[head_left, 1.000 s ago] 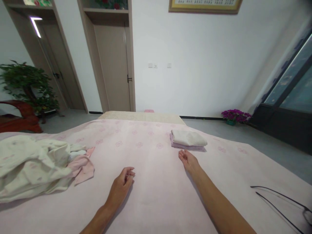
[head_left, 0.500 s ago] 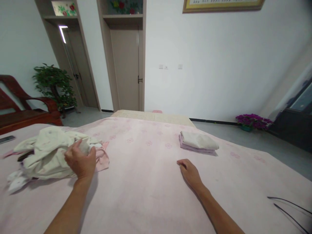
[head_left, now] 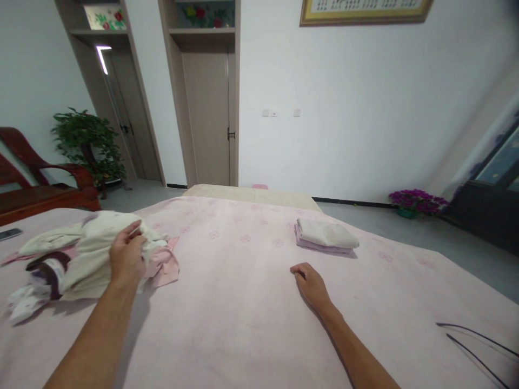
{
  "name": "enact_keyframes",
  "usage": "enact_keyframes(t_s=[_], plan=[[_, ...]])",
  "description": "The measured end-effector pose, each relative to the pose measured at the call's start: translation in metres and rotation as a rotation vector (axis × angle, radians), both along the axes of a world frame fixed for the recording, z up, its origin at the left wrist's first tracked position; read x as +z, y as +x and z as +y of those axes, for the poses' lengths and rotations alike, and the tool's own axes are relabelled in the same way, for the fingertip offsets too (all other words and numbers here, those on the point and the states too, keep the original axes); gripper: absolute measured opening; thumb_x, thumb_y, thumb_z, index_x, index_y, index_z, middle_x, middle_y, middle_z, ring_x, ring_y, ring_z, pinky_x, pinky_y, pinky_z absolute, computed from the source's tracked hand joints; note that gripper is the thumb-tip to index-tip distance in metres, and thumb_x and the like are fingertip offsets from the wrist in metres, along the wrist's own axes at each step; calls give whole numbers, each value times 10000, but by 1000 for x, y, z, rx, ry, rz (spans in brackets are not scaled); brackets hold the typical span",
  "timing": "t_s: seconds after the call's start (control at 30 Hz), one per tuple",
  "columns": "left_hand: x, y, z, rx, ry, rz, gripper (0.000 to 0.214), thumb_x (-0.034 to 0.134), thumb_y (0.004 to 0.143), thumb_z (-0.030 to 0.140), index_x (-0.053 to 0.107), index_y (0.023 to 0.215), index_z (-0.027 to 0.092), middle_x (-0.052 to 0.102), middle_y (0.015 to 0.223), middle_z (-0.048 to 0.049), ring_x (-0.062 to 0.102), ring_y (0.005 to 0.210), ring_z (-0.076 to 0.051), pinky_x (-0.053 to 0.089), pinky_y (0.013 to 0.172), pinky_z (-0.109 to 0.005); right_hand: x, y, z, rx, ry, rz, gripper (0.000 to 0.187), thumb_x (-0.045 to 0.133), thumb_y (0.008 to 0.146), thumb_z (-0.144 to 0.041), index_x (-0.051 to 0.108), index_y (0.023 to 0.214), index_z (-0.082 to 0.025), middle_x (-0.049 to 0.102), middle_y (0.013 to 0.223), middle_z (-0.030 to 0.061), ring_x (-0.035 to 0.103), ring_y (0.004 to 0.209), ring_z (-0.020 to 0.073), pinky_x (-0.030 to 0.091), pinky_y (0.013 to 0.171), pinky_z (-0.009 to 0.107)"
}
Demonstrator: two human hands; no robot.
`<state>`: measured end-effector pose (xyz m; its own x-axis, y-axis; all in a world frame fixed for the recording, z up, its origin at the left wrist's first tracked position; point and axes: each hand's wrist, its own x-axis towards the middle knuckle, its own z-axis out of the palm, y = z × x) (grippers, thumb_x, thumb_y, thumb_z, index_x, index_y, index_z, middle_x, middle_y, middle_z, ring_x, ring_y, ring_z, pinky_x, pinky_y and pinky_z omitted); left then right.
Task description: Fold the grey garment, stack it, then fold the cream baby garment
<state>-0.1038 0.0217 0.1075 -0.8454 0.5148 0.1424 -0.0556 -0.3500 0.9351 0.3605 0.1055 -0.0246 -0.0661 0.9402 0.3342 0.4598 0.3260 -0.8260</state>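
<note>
At the left, a loose heap of fabric lies on the pink flowered cover (head_left: 231,313). My left hand (head_left: 127,254) pinches a cream cloth (head_left: 91,254) on top of the heap and lifts part of it; whether it is a garment I cannot tell. Beside and under it show a pink cloth (head_left: 166,265), a dark brown band-like piece (head_left: 54,275) and a crumpled white cloth (head_left: 28,305). My right hand (head_left: 312,286) rests on the cover with fingers curled in and nothing visible in them. Just beyond it is a folded stack (head_left: 326,235), white over lilac.
A phone (head_left: 10,234) lies at the far left edge. Thin dark eyeglass-like arms (head_left: 474,335) stick in from the lower right. Past the cover stand a wooden bench (head_left: 48,192), a green plant (head_left: 87,146) and a pot of purple flowers (head_left: 417,201).
My left hand has closed on the cream cloth and drawn it up and to the right, baring more of the brown piece. The right hand stays in place.
</note>
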Motion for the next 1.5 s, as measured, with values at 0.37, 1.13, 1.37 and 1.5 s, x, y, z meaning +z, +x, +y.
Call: enact_keyframes(t_s=[0.37,1.13,1.37,1.5], plan=[[-29,189,-40,-1089,-307,673,270,636,814,368,766,1011,239,724,939,-59,628,785,-200,474,694,-276,-9,9,1,-43,-230,523,322,668,767,-401,705,996,-177,725,929,62,617,756,179,483,736,317],[-115,100,15,-412,-863,1322,369,376,938,325,613,1182,181,647,1100,-108,599,1011,-257,424,879,-364,15,-3,-24,-124,-202,-511,192,510,862,-381,619,849,-223,667,801,20,575,740,192,337,642,283],[-53,104,-17,-992,-567,573,352,454,885,479,618,1044,210,676,899,-18,624,887,-216,486,759,-278,47,11,-19,119,-349,680,369,668,763,-531,582,943,-222,686,812,11,602,681,187,457,650,294],[-44,91,-34,-995,-643,988,242,492,841,367,649,949,217,681,897,-26,620,862,-220,464,785,-293,66,35,-12,89,-309,777,386,749,693,-455,613,969,-221,693,806,0,598,658,169,458,641,285]])
